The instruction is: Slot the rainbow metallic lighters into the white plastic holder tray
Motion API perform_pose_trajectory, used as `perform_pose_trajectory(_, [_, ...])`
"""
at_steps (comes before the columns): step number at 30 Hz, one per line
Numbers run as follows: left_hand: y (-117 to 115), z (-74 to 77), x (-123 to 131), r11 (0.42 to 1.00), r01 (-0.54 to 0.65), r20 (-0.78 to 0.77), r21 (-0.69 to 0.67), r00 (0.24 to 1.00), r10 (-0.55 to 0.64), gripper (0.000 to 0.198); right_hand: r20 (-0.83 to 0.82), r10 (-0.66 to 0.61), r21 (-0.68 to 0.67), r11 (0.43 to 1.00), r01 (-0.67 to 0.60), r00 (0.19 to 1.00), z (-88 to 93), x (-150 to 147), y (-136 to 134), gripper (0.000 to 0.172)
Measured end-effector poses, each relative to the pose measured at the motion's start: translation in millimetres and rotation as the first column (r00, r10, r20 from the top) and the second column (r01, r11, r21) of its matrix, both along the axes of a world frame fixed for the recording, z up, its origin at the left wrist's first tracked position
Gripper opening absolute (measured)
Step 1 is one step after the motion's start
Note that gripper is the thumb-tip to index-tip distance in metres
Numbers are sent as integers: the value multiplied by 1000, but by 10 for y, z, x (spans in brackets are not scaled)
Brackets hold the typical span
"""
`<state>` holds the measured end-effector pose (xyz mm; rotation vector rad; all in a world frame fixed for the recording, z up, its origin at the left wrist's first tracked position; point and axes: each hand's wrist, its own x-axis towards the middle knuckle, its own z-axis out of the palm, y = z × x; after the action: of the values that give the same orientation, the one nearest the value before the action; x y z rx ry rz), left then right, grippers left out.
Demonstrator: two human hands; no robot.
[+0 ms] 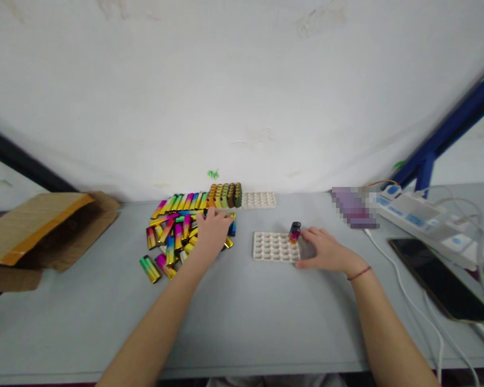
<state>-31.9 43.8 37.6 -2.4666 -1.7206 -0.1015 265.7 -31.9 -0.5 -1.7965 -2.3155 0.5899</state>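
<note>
My left hand [213, 228] reaches over a loose pile of shiny multicoloured tubes [178, 234], its fingers apart. Tubes under the palm are hidden. On the right, my right hand [326, 250] spans the right end of a white tray [276, 260] with rows of round holes, thumb at the near corner and fingers at the far one. Two dark-topped tubes [294, 231], purple to orange below, stand upright at the tray's far right corner beside my right fingertips.
Behind the pile, a block of upright tubes [225, 195] stands beside a second white tray [258, 200] against the wall. An open cardboard box [44, 228] lies at left. At right are a black phone [441, 279], a power strip [427, 220] and white cables [403, 293].
</note>
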Motion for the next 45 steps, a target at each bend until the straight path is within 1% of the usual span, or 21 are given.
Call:
perform_pose_trajectory(3, [110,15,-48,995,81,-40,-51,996,-83,40,4,-9,4,1000,9,1000,-9,2,1,79])
perform_pose_trajectory(7, [171,-8,32,990,113,-51,-80,992,-118,30,6,-14,10,1000,14,1000,-15,1,1,77])
perform_pose_trajectory(9, [168,-31,77,989,135,-51,-66,989,-138,32,14,-11,16,1000,11,1000,-16,-4,2,77])
perform_pose_trajectory(12, [153,-66,116,984,169,-45,-60,984,-172,44,23,-7,33,999,6,1000,-17,-15,5,75])
perform_pose_trajectory(14, [160,-84,128,980,186,-53,-67,981,-189,44,23,-6,38,999,5,1000,-19,-20,7,75])
perform_pose_trajectory(15, [172,-91,131,979,194,-62,-63,978,-198,41,23,-7,40,999,6,1000,-21,-22,8,75])
perform_pose_trajectory(18, [240,-102,135,969,246,-71,-17,966,-247,23,24,-13,40,999,12,1000,-24,-22,10,74])
perform_pose_trajectory(19, [265,-106,136,961,276,-57,-3,959,-276,18,26,-14,41,999,13,1000,-24,-22,11,74])
perform_pose_trajectory(21, [296,-120,142,945,328,18,3,944,-328,16,28,-10,46,999,9,1000,-21,-24,11,73])
perform_pose_trajectory(23, [281,-144,156,939,341,180,-32,927,-330,16,28,-8,53,999,7,1000,-17,-29,8,72])
perform_pose_trajectory(24, [250,-159,169,944,325,291,-58,910,-295,16,28,-7,58,998,6,1000,-15,-32,6,71])
perform_pose_trajectory(25, [205,-175,184,949,303,413,-87,878,-243,17,28,-7,62,998,5,1000,-15,-35,4,70])
perform_pose_trajectory(26, [146,-192,202,951,286,535,-116,825,-182,19,29,-7,67,998,5,1000,-15,-37,3,69])
perform_pose_trajectory(27, [79,-209,223,950,276,647,-144,753,-121,23,32,-9,71,997,6,999,-18,-38,2,68])
perform_pose_trajectory(29, [-65,-241,265,931,304,819,-201,573,-11,27,37,-16,78,997,13,999,-27,-38,1,66])
perform_pose_trajectory(31, [-190,-271,303,903,348,904,-252,418,91,30,41,-27,83,996,23,999,-40,-33,0,64])
perform_pose_trajectory(34, [-287,-320,342,887,362,945,-287,259,200,38,36,-35,99,995,32,999,-55,-27,-4,60])
perform_pose_trajectory(37, [-287,-373,367,885,353,952,-304,67,300,53,32,-38,123,992,34,999,-62,-27,-13,58])
perform_pose_trajectory(39, [-276,-395,383,882,338,929,-330,-51,367,59,34,-42,136,990,37,999,-67,-27,-20,57])
perform_pose_trajectory(42, [-294,-384,405,875,308,877,-373,-191,441,56,32,-46,145,989,40,998,-76,-23,-25,57])
perform_pose_trajectory(45, [-344,-336,412,843,323,796,-431,-303,523,53,26,-44,154,987,39,999,-82,-21,-22,55])
